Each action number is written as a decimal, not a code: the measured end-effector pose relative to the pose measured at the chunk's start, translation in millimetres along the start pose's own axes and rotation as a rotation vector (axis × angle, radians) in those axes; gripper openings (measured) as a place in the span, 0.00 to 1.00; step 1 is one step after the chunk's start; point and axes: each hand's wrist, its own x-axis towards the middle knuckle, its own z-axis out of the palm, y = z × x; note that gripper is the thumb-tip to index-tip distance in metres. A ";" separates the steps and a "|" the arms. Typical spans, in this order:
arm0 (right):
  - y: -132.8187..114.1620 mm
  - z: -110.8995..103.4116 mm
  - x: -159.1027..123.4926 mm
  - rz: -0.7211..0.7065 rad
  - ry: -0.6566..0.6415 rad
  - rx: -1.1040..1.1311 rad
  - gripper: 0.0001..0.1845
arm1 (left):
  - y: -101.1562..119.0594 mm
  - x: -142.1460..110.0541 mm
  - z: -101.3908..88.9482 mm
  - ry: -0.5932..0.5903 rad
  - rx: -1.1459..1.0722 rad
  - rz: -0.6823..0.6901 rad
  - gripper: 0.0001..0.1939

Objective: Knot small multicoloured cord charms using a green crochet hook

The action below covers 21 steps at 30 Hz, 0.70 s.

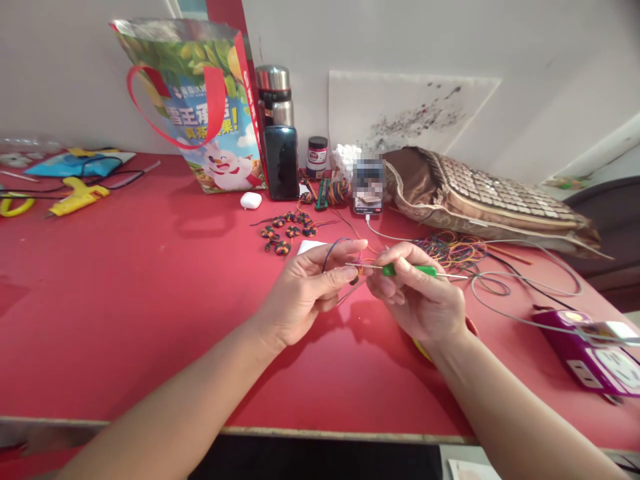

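Yarn piece point(356, 275) sits between both hands point(367, 283).

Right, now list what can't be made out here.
All in the head view:
- Most of the small yarn piece: hidden by the left hand's fingers.
- Tip shape of the green-handled tool: too small.
- Red and yellow thing: mostly behind the right hand and wrist.
- White flat thing: partly behind the left hand.
- Upper screen of the cabled phone: pixelated.
- Jar label's fine print: too small.
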 end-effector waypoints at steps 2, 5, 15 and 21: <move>0.0 0.3 0.0 -0.012 0.009 -0.025 0.10 | -0.6 0.1 1.2 0.051 0.017 0.022 0.14; -0.1 1.0 -0.2 -0.007 0.015 -0.051 0.11 | -1.0 -0.1 2.8 0.118 0.045 0.063 0.15; -5.4 -3.5 1.5 -0.061 0.049 -0.071 0.08 | 2.1 -1.2 3.1 0.199 0.124 0.170 0.17; -6.2 -2.8 1.0 -0.108 0.082 -0.130 0.09 | 0.7 -1.5 2.5 0.187 0.164 0.213 0.17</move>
